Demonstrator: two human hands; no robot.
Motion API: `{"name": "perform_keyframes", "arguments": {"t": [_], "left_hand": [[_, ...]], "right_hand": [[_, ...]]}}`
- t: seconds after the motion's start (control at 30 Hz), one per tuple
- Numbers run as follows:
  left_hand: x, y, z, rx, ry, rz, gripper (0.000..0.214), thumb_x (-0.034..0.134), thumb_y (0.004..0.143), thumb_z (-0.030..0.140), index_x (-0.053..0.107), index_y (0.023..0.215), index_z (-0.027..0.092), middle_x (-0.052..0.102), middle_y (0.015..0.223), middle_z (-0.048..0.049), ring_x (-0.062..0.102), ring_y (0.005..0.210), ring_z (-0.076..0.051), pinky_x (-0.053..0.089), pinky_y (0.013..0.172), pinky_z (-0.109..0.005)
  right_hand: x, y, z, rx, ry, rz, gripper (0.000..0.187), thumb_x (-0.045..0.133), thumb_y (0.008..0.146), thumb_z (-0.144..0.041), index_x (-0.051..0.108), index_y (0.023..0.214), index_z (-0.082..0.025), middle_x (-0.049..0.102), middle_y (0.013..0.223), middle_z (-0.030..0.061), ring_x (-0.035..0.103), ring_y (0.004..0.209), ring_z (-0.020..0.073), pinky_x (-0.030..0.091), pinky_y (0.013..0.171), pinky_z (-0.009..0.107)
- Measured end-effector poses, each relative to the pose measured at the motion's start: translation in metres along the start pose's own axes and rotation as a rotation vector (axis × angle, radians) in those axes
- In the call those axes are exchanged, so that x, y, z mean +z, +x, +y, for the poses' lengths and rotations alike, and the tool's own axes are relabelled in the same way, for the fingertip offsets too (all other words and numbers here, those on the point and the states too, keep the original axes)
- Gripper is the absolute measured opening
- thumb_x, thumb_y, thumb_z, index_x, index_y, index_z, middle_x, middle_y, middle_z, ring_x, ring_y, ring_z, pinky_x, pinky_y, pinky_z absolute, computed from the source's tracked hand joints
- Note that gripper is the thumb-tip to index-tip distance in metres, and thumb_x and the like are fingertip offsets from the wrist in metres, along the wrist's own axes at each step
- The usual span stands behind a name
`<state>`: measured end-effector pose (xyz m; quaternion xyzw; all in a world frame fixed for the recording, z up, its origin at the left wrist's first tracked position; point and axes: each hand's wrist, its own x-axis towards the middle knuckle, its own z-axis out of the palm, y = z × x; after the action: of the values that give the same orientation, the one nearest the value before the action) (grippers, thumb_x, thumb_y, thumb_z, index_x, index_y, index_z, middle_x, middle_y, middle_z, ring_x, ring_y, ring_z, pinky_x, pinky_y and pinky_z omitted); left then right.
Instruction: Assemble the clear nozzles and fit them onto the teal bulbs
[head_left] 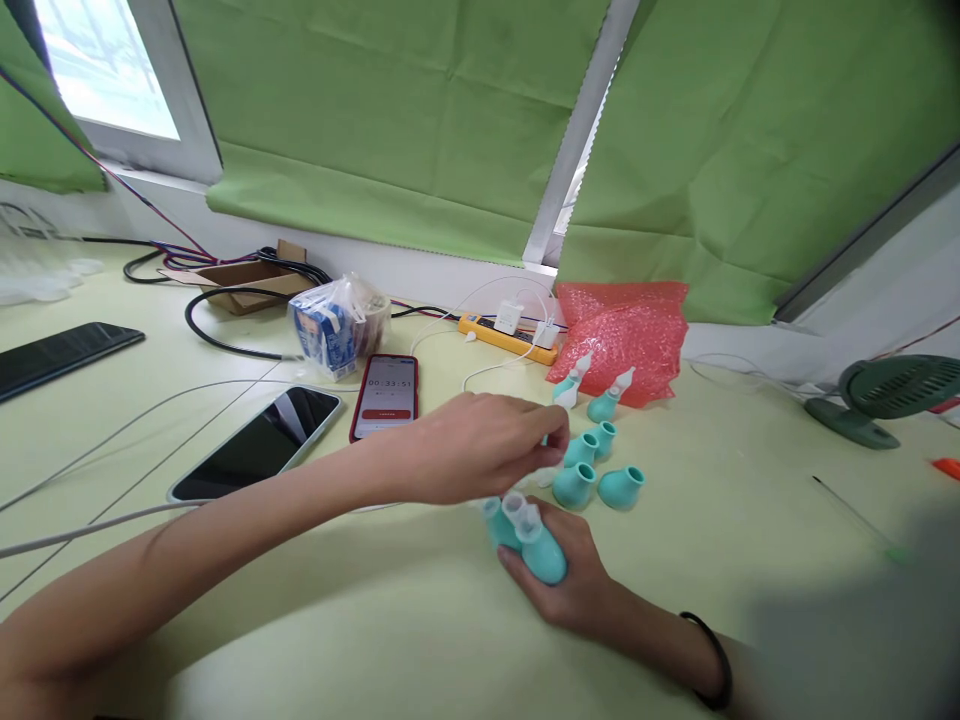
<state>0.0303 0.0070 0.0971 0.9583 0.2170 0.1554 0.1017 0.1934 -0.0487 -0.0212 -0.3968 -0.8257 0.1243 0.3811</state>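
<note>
My right hand [574,585] rests on the pale green table [375,620] and grips a teal rubber bulb [538,545] with a clear tip; a second teal piece sits beside it in the same grip. My left hand [480,445] reaches across above it, fingers pinched together near a small clear nozzle [546,478]; what the pinch holds is hidden. Just beyond lie several loose teal bulbs [592,470]. Two more bulbs with white tips [592,395] stand against a red bubble-wrap bag [626,335].
A phone showing a timer [386,395] and a dark phone [259,440] lie to the left, with white cables, a wrapped blue carton [334,325], an orange power strip [510,335] and a cardboard box [247,280]. A green desk fan [885,395] sits at right.
</note>
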Motion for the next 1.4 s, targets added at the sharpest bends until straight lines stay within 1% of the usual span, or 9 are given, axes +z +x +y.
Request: {"name": "perform_keyframes", "arguments": {"t": [0.13, 0.3, 0.43, 0.63, 0.77, 1.0, 1.07, 1.2, 1.4], "left_hand": [[0.020, 0.007, -0.028, -0.139, 0.094, 0.019, 0.016, 0.041, 0.076, 0.013, 0.055, 0.070, 0.014, 0.059, 0.066, -0.0023, 0.052, 0.061, -0.014, 0.034, 0.053, -0.022], [0.061, 0.014, -0.068, -0.241, 0.048, -0.003, 0.018, 0.045, 0.066, 0.005, 0.061, 0.063, 0.012, 0.062, 0.060, -0.0045, 0.054, 0.057, -0.014, 0.036, 0.051, -0.021], [0.071, 0.016, -0.081, -0.258, 0.007, 0.008, 0.023, 0.045, 0.062, 0.000, 0.064, 0.065, 0.011, 0.065, 0.062, -0.0045, 0.057, 0.058, -0.013, 0.038, 0.054, -0.019], [0.053, 0.018, -0.059, -0.274, -0.027, 0.139, 0.024, 0.040, 0.074, 0.010, 0.062, 0.086, 0.011, 0.065, 0.070, -0.0041, 0.057, 0.061, -0.011, 0.040, 0.059, -0.019], [0.048, 0.014, -0.027, -0.207, 0.018, 0.100, 0.041, 0.031, 0.084, 0.034, 0.057, 0.061, 0.013, 0.057, 0.052, -0.0027, 0.050, 0.048, -0.011, 0.032, 0.047, -0.021], [0.070, 0.011, -0.013, -0.211, 0.141, 0.161, 0.043, 0.022, 0.085, 0.028, 0.050, 0.056, 0.014, 0.046, 0.044, -0.0018, 0.039, 0.038, -0.011, 0.019, 0.043, -0.025], [0.074, 0.012, -0.018, -0.245, 0.037, 0.187, 0.041, 0.025, 0.083, 0.026, 0.042, 0.047, 0.015, 0.037, 0.039, 0.0010, 0.030, 0.036, -0.009, 0.017, 0.043, -0.025], [0.077, 0.015, -0.028, -0.282, -0.474, 0.155, 0.039, 0.034, 0.079, 0.024, 0.024, 0.042, 0.017, 0.022, 0.040, 0.0058, 0.018, 0.038, -0.006, 0.016, 0.043, -0.024], [0.085, 0.019, -0.041, -0.354, -0.837, -0.021, 0.040, 0.027, 0.081, 0.029, 0.029, 0.042, 0.017, 0.027, 0.035, 0.0056, 0.026, 0.032, -0.005, 0.022, 0.036, -0.020]], "right_hand": [[0.000, -0.002, -0.001, -0.149, -0.028, -0.036, 0.042, 0.052, 0.067, -0.013, 0.043, 0.107, -0.019, 0.059, 0.097, 0.0073, 0.055, 0.090, 0.0203, 0.045, 0.078, 0.034], [0.000, -0.002, -0.001, -0.191, -0.006, -0.055, 0.043, 0.051, 0.068, -0.012, 0.043, 0.110, -0.017, 0.059, 0.095, 0.0087, 0.056, 0.087, 0.0207, 0.047, 0.076, 0.035], [0.000, -0.001, 0.000, -0.155, 0.045, -0.046, 0.039, 0.052, 0.067, -0.012, 0.046, 0.105, -0.017, 0.059, 0.094, 0.0084, 0.057, 0.086, 0.0203, 0.047, 0.075, 0.033], [0.001, -0.001, 0.005, 0.114, 0.145, 0.093, 0.034, 0.059, 0.065, -0.019, 0.051, 0.098, -0.018, 0.063, 0.088, 0.0064, 0.060, 0.082, 0.0213, 0.049, 0.072, 0.030], [-0.001, -0.001, 0.007, 0.359, 0.262, 0.191, 0.021, 0.060, 0.063, -0.027, 0.056, 0.081, -0.016, 0.062, 0.073, 0.0048, 0.059, 0.068, 0.0198, 0.049, 0.062, 0.030], [-0.003, 0.001, 0.003, 0.519, 0.445, 0.197, 0.022, 0.065, 0.057, -0.031, 0.052, 0.066, -0.016, 0.049, 0.057, -0.0021, 0.045, 0.052, 0.0108, 0.043, 0.048, 0.022], [-0.003, 0.004, 0.001, 0.562, 0.464, 0.148, 0.023, 0.064, 0.058, -0.033, 0.050, 0.063, -0.016, 0.046, 0.056, -0.0026, 0.042, 0.051, 0.0098, 0.041, 0.047, 0.021], [-0.006, 0.006, 0.000, 0.568, 0.425, 0.070, 0.023, 0.060, 0.062, -0.035, 0.049, 0.063, -0.015, 0.045, 0.057, -0.0014, 0.042, 0.053, 0.0105, 0.041, 0.050, 0.023], [-0.006, 0.004, 0.000, 0.457, 0.334, 0.073, 0.019, 0.056, 0.067, -0.032, 0.053, 0.067, -0.014, 0.055, 0.062, 0.0029, 0.050, 0.056, 0.0138, 0.044, 0.053, 0.025]]}}
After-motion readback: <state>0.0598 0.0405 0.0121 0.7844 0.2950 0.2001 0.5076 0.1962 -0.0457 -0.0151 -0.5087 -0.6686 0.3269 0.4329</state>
